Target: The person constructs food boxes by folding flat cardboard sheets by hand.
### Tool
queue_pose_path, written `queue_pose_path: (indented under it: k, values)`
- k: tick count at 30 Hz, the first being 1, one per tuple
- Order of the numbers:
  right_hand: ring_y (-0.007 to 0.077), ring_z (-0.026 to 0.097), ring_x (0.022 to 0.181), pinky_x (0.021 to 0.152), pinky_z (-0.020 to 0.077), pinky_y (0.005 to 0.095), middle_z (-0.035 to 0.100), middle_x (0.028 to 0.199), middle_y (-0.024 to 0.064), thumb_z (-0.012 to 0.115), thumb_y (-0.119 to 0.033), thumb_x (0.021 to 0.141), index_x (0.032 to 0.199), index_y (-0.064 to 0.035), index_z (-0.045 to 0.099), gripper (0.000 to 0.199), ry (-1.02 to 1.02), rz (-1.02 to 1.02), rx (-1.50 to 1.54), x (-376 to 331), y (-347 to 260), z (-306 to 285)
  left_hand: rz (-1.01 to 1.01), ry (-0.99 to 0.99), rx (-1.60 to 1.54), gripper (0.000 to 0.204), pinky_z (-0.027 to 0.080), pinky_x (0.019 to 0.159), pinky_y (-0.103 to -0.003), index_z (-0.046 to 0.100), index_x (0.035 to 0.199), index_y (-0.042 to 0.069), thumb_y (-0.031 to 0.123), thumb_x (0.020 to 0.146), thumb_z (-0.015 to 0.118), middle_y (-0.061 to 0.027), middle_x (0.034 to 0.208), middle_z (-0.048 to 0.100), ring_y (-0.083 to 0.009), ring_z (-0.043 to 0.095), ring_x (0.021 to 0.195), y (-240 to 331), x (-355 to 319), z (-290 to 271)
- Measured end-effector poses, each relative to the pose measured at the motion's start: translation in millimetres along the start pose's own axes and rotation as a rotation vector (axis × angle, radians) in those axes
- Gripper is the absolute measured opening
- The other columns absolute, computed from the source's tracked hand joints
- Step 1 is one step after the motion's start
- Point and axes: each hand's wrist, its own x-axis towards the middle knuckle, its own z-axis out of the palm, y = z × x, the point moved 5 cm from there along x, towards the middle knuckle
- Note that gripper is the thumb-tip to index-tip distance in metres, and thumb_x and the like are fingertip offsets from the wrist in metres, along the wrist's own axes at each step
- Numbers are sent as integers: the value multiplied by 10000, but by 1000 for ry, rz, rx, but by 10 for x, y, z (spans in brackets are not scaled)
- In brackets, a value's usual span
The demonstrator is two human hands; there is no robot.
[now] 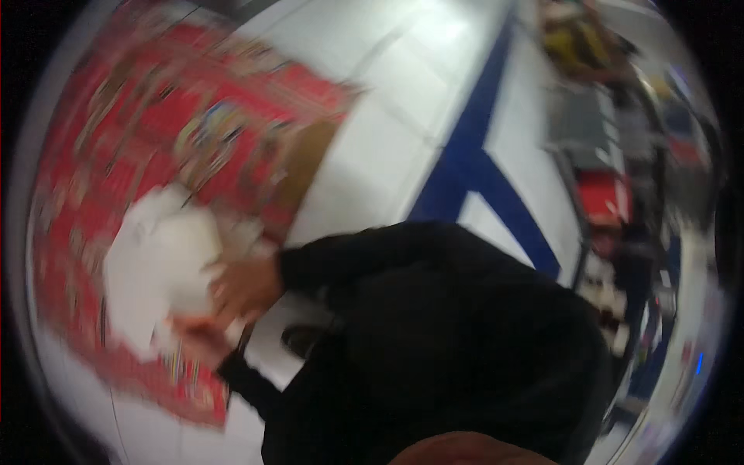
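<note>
A large white, crumpled thing (159, 263), like a thin sheet or bag, is in front of me at the left; blur hides its exact kind. My left hand (201, 339) grips its near lower edge, fingers closed. Just above, my right hand (249, 285) is closed on its right edge, fingers bent over it. The two hands are close together, and motion smears both sets of fingertips. Black sleeves cover both arms. Under and behind the white thing spreads a red packing sheet (256, 89) with multicoloured print.
A brown patch (306, 167) shows at the right edge of the red sheet. White floor tiles (372, 147) carry a dark blue stripe (465, 128). Along the right are a grey box-like thing (580, 120), a red item (604, 195) and blurred clutter. Something yellow and black (577, 43) stands far right.
</note>
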Motion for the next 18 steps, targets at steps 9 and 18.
queue_pose_path:
  k: [9, 18]
  values:
    - [173, 563, 1075, 1118, 230, 535, 635, 1103, -71, 679, -60, 744, 992, -168, 618, 276, -179, 165, 76, 143, 17, -182, 65, 305, 334, 363, 520, 838, -358, 491, 1174, 116, 392, 943, 544, -72, 1116, 579, -190, 594, 1042, -282, -39, 1430]
    - [150, 567, 1069, 1126, 173, 557, 614, 998, -53, 627, -104, 818, 1003, -172, 603, 199, -286, 346, 278, 322, 106, -296, 70, 298, 345, 399, 561, 802, -360, 494, 1143, 50, 410, 972, 506, -86, 1068, 590, -190, 636, 963, -256, -57, 1464]
